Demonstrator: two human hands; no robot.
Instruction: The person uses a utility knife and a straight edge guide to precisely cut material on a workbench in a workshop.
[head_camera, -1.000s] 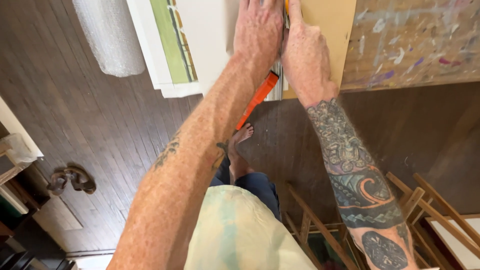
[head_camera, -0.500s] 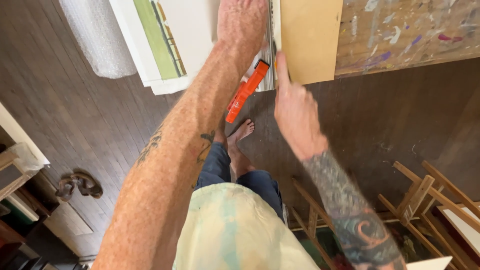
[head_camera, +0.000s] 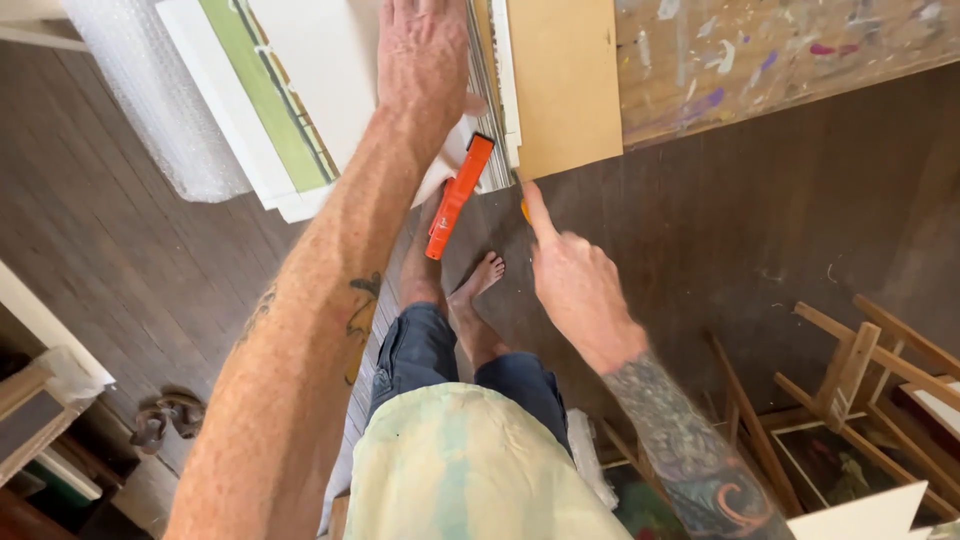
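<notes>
Pressing flat, the left hand (head_camera: 425, 62) lies palm down on a white sheet (head_camera: 330, 75) at the near edge of the worktable (head_camera: 760, 50), fingers together and extended as far as the frame shows; the fingertips run out of view at the top. The pressure looks meant to keep the sheet from shifting against the metal straightedge (head_camera: 482, 80), a thin ribbed strip just right of that hand.

An orange plastic handle (head_camera: 457, 196), long and rectangular, overhangs the table edge below the left hand, tilted down toward the floor. It seems joined to the straightedge, though the joint is hidden.

Right hand (head_camera: 575, 285) hovers off the table edge, below a tan board (head_camera: 565, 85). Its forefinger points up toward the board's lower corner and the other fingers curl loosely inward. A small yellow-orange object (head_camera: 523, 209) shows beside the forefinger; whether it is pinched I cannot tell.

Materials: tan board smooth and matte, table top raw wood flecked with paint, a green-banded white panel (head_camera: 255, 105) left of the sheet, a bubble-wrap roll (head_camera: 155, 100) further left, and dark plank floor (head_camera: 760, 240) below the table.
</notes>
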